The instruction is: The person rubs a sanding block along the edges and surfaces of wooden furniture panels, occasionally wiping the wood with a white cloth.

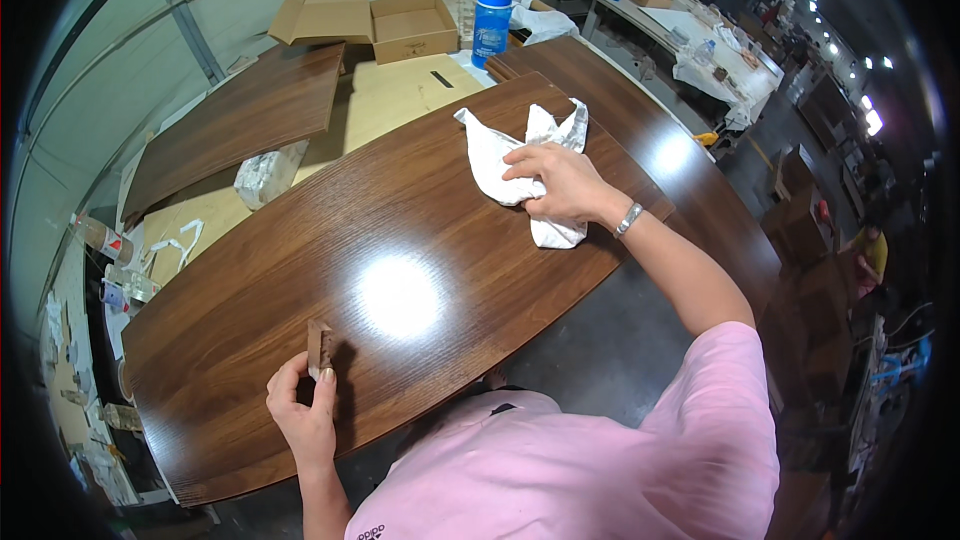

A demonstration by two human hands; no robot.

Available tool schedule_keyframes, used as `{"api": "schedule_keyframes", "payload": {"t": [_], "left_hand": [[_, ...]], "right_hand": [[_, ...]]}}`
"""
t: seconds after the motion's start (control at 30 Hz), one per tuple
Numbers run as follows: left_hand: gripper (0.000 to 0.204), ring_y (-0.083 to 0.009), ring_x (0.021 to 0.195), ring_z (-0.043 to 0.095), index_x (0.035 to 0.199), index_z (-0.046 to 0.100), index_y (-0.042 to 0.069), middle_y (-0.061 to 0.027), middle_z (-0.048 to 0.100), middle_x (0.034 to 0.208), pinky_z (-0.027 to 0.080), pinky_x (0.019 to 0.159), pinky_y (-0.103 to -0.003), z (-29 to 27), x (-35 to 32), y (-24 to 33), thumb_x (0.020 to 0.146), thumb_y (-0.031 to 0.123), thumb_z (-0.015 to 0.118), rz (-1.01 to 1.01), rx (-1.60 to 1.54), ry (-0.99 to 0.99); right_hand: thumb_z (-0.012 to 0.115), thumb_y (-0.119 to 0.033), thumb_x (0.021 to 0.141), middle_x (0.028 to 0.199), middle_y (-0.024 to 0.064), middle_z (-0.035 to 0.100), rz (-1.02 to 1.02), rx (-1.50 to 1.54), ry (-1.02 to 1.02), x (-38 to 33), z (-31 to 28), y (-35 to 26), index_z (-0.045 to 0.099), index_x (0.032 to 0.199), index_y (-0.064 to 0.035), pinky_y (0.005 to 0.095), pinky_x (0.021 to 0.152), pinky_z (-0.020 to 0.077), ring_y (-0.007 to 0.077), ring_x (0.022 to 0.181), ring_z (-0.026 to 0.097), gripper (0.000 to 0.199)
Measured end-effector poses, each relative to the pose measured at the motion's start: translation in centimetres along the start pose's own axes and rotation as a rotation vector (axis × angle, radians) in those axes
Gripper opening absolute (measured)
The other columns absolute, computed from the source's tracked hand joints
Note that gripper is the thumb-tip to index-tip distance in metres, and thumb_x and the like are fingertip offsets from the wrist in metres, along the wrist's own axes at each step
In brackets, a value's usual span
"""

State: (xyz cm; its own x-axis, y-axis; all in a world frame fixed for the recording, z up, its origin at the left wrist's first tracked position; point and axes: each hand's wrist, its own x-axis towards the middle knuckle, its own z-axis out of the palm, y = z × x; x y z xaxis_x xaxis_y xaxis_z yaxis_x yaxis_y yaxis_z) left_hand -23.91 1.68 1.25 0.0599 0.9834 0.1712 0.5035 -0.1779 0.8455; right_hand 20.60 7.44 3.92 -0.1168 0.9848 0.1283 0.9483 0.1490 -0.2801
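A dark brown wood-grain panel (270, 270) with a curved long edge lies across the middle of the view, and light glares off it. Toward its far right end, my right hand (565, 180) grips a crumpled white cloth (490, 162) that rests on the surface. A silver bracelet circles that wrist. Over the near left part of the panel, my left hand (305, 410) pinches a small brown block (319, 348) between thumb and fingers. The block stands roughly upright and casts a shadow. Its exact kind cannot be made out.
Another brown panel (240, 120) leans on a wrapped white block (270, 175) at the back left. Behind stand an open cardboard box (412, 28) and a blue bottle (491, 25). Bottles (100, 238) crowd the left edge. At far right a person (870, 255) is visible.
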Motion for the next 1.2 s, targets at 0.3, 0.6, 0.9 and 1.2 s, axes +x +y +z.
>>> {"api": "schedule_keyframes", "payload": {"t": [0.3, 0.6, 0.9, 1.2], "left_hand": [[0.025, -0.0253, 0.1, 0.058, 0.104, 0.071, 0.001, -0.0099, 0.07, 0.097, 0.043, 0.092, -0.038, -0.2, -0.2, -0.6, 0.082, 0.012, 0.074, -0.003, -0.017, 0.007], [0.026, -0.0256, 0.1, 0.058, 0.105, 0.071, 0.0, -0.0101, 0.07, 0.098, 0.044, 0.093, -0.039, -0.2, 0.0, -0.2, 0.081, 0.011, 0.074, -0.01, 0.003, -0.008], [0.027, -0.0259, 0.101, 0.059, 0.105, 0.07, -0.001, -0.0114, 0.07, 0.099, 0.044, 0.093, -0.039, -0.4, 0.0, -0.7, 0.081, 0.011, 0.074, -0.016, -0.006, -0.007], [0.025, -0.0254, 0.097, 0.059, 0.103, 0.071, 0.0, -0.0106, 0.07, 0.097, 0.044, 0.092, -0.038, 0.0, 0.0, 0.0, 0.081, 0.011, 0.075, 0.0, 0.002, 0.023]], "right_hand": [[0.075, -0.024, 0.072, 0.138, 0.0002, 0.061, 0.028, 0.001, -0.04, -1.6, -0.9, 1.2, 0.074, 0.115, -0.0149, 0.0424, 0.104, 0.0479, 0.0266, 0.125, 0.055, 0.044], [0.076, -0.028, 0.07, 0.143, 0.0028, 0.056, 0.135, -0.027, -0.06, -3.4, -1.5, 0.7, 0.07, 0.122, -0.0129, 0.044, 0.104, 0.0478, 0.029, 0.126, 0.053, 0.055], [0.074, -0.027, 0.071, 0.145, 0.0032, 0.054, 0.107, -0.05, -0.079, -4.1, -1.9, 0.0, 0.068, 0.125, -0.0132, 0.0453, 0.105, 0.0475, 0.0303, 0.127, 0.052, 0.056], [0.075, -0.04, 0.075, 0.149, 0.0089, 0.048, 0.08, -0.098, -0.023, -4.2, -0.4, -0.5, 0.06, 0.133, -0.0122, 0.0475, 0.105, 0.0458, 0.033, 0.134, 0.045, 0.066]]}}
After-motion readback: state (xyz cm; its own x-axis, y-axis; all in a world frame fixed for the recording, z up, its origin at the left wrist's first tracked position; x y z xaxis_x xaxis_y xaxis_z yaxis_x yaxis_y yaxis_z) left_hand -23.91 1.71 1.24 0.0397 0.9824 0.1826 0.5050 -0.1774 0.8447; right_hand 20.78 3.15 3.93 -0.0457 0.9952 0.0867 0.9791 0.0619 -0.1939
